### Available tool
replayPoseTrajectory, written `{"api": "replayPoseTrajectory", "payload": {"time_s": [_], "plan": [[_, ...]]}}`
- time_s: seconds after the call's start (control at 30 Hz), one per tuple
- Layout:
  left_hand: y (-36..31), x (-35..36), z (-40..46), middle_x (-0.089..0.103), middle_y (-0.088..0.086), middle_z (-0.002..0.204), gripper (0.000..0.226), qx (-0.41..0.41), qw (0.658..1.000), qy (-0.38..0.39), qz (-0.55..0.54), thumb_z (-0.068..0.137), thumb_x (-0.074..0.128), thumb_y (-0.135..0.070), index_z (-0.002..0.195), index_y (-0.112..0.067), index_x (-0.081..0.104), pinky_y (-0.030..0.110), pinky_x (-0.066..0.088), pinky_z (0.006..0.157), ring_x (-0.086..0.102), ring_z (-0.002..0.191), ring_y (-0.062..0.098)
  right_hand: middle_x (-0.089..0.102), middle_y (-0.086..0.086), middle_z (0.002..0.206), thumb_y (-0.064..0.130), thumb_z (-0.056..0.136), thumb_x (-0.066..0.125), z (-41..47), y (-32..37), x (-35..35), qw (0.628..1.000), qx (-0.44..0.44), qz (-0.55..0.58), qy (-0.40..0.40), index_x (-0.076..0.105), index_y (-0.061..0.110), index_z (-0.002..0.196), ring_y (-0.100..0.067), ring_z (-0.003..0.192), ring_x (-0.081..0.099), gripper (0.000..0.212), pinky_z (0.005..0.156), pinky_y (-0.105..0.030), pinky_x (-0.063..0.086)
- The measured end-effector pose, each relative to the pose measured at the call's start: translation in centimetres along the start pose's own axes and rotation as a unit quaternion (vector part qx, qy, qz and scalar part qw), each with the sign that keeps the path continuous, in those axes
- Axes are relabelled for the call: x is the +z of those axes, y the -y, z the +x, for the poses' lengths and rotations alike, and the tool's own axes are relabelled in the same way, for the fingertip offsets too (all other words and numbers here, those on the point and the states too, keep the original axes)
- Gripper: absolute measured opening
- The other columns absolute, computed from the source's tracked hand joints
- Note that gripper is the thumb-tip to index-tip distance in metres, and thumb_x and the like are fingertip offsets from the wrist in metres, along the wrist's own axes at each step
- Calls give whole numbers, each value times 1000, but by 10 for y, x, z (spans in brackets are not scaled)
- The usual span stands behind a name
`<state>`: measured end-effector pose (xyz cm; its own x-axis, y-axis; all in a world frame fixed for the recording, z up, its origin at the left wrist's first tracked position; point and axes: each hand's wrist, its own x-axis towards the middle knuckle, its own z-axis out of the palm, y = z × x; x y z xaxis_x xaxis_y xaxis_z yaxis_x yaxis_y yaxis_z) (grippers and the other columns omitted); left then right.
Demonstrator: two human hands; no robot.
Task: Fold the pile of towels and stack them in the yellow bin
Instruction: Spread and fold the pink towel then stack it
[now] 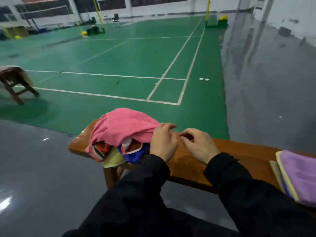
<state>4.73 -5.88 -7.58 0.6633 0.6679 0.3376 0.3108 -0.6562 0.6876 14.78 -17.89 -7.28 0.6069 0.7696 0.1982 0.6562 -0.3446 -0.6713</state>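
Reaching toward a jumbled pile of towels (119, 137) on the worktop (191, 161), left hand (163, 142) touches the pink top towel, loosely spread; right hand (198, 144) hovers curled, empty. Folded towels (297, 175) lie right; most remain, no yellow bin visible.

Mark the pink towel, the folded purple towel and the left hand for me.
pink towel (123, 127), head view, middle of its top surface on the pile.
folded purple towel (301, 173), head view, its flat upper face.
left hand (163, 142), head view, back of the hand.
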Motion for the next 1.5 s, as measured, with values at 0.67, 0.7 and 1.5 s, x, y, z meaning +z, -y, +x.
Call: {"api": "replayPoseTrajectory", "payload": {"time_s": [0.67, 0.7, 1.5], "plan": [[-42, -118, 74, 62, -7, 83, 17, 123, 969, -195, -85, 104, 50, -23, 97, -12, 61, 31, 44, 76, 55, 77, 8, 69, 12, 120, 42, 90, 76, 4, 54, -7, 970, 24, 237, 49, 51, 35, 141, 1, 106, 65, 57, 96, -25, 52], [-65, -122, 75, 58, -12, 80, 16, 141, 961, -202, -126, 104, 49, -21, 96, -14, 60, 28, 44, 75, 53, 73, 1, 63, 9, 133, 46, 84, 80, 5, 58, -10, 958, 25, 280, 63, 40, 36, 150, -3, 117, 62, 77, 103, -31, 50], [-110, -18, 44, 66, 4, 76, 24, -195, 806, 234, -507, 100, 53, -20, 87, -6, 68, 33, 49, 78, 66, 75, 12, 72, 7, 94, 50, 100, 54, 3, 20, -196, 926, 96, 250, -265, 73, 22, 97, -14, 93, 67, 34, 98, -47, 55]]}}
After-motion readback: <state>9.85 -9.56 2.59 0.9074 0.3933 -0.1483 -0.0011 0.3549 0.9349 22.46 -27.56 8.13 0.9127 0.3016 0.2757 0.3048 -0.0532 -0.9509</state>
